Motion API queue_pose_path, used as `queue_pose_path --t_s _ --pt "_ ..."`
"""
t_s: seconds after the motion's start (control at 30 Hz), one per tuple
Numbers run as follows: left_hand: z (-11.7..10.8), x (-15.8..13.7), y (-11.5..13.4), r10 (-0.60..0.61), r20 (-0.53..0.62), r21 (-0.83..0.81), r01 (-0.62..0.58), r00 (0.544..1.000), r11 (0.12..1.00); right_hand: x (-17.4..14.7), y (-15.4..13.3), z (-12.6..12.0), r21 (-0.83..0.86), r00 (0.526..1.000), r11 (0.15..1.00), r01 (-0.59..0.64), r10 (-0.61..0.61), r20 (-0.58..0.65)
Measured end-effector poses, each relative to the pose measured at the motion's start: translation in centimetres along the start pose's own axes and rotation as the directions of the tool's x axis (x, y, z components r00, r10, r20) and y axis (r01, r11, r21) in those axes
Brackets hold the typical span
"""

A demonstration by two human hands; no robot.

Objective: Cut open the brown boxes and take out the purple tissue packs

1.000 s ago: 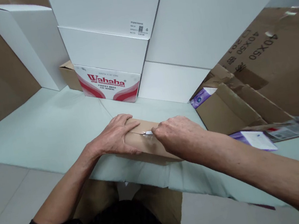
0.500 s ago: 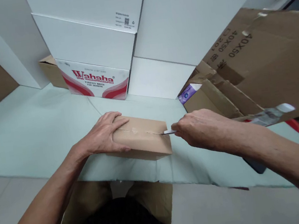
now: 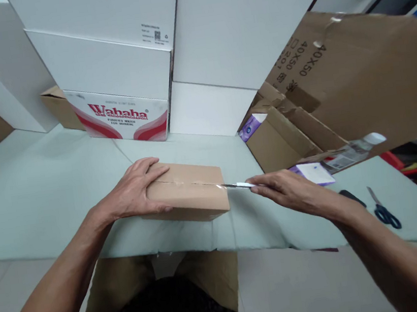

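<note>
Held box (image 3: pixel 191 196) – lt brn

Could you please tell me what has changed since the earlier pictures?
The right hand has moved the knife rightward along the top of the box, from near its middle to its right end. The left hand stays on the box's left end, and neither hand has let go.

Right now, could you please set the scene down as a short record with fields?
Left hand: spread over the left end of the small brown box
Right hand: holds a white-handled knife, blade pointing at the box's right end
Box top: a seam line runs lengthwise
Surface: pale green cloth
Behind: white carton printed Wahaha
Right side: dark-handled scissors, lying on the cloth
Blade contact: cannot tell
</note>
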State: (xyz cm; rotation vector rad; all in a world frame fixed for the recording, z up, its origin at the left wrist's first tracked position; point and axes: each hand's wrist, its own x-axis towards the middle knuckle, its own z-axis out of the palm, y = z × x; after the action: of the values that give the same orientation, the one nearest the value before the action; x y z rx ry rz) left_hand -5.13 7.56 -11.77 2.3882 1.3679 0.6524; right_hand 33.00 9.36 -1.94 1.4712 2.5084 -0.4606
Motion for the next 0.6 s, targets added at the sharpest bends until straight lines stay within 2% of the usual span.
queue_pose_path --t_s 0.13,0.2,0.27,0.4,0.5,0.6 --pt "0.2 -0.2 -0.2 -0.006 -0.001 0.015 0.006 1.000 1.000 -2.4 4.0 4.5 0.237 0.990 0.963 -0.131 0.138 -0.011" --pt "0.3 -0.3 -0.4 -0.006 -0.007 0.034 0.006 1.000 0.999 -3.0 5.2 6.8 0.287 0.970 0.937 -0.200 0.231 -0.079" --pt "0.5 -0.4 -0.6 -0.004 -0.030 0.050 0.005 1.000 0.999 -2.8 5.7 9.0 0.265 0.923 0.921 -0.287 0.339 -0.180" --pt "0.8 -0.9 -0.5 0.000 -0.103 0.092 0.009 0.995 0.996 -0.7 5.0 12.0 0.106 0.792 0.855 -0.507 0.511 -0.335" --pt "0.9 -2.2 0.2 -0.014 -0.179 0.104 0.033 0.984 0.994 0.9 4.2 13.6 0.069 0.755 0.830 -0.554 0.536 -0.379" --pt "1.1 -3.9 1.2 -0.094 -0.256 0.040 0.108 0.962 0.993 1.8 4.0 14.8 0.034 0.738 0.819 -0.573 0.534 -0.412"
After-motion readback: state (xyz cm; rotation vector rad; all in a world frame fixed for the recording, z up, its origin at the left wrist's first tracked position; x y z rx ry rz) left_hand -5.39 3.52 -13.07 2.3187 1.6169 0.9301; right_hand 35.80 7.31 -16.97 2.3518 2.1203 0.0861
